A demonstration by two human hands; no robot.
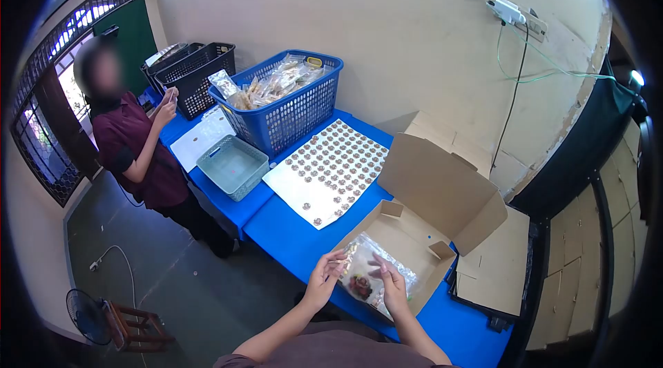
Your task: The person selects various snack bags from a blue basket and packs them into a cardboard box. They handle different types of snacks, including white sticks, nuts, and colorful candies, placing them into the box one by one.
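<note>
A clear plastic bag (387,261) is held up in front of me, over the near side of an open cardboard box (442,192). Something dark red and brown shows through its lower left part, along with smaller pale bits I cannot make out. My left hand (324,279) is closed on the bag's left edge, thumb and fingers pinching it. On the other side, my right hand (392,286) grips the bag, its fingers bent over the front. The box's lid stands raised at the back, and a tiny blue spot lies inside.
A white sheet (290,192) with rows of small brown round pieces lies on the blue table (273,233). Beyond are a grey-green basket (235,168), a blue basket (297,116) full of packets and black crates (200,74). Another person (131,140) stands at left.
</note>
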